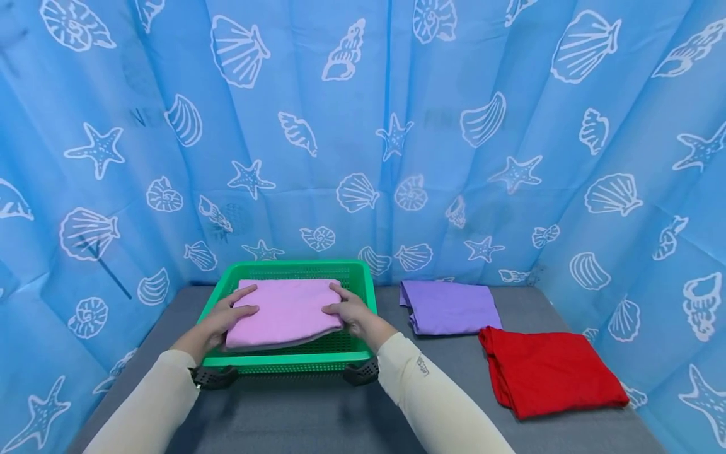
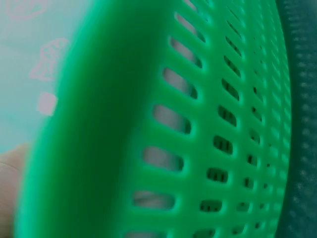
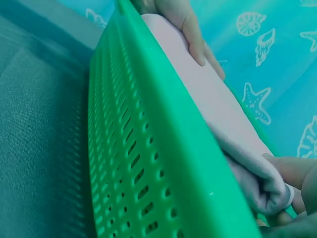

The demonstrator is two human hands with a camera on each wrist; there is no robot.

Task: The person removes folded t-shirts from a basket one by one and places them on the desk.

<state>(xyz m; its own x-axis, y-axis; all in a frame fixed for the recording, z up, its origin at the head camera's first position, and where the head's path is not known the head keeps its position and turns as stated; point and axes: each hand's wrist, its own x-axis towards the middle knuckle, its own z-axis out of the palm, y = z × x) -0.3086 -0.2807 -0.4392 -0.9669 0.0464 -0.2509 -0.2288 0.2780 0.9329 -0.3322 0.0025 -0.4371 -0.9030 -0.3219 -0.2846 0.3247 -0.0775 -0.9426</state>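
Observation:
A folded pink cloth [image 1: 289, 309] lies level inside the green plastic basket [image 1: 283, 360], overlapping its floor in the head view. My left hand [image 1: 218, 320] grips the cloth's left edge, thumb and fingers on top and the rest underneath. At the opposite edge my right hand [image 1: 354, 313] pinches it, the thumb over the upper face. In the right wrist view the folded layers of the cloth [image 3: 213, 94] show just above the basket rim, with fingers curled below them. The left wrist view is mostly the slotted basket wall [image 2: 198, 119], hiding nearly all of the left hand.
On the grey table [image 1: 272, 416], right of the basket, lies a folded purple cloth [image 1: 454, 307]. A folded red cloth [image 1: 556, 372] is nearer the front right, its corner close to the purple one. A blue curtain [image 1: 363, 151] with white shells surrounds the table's back and sides.

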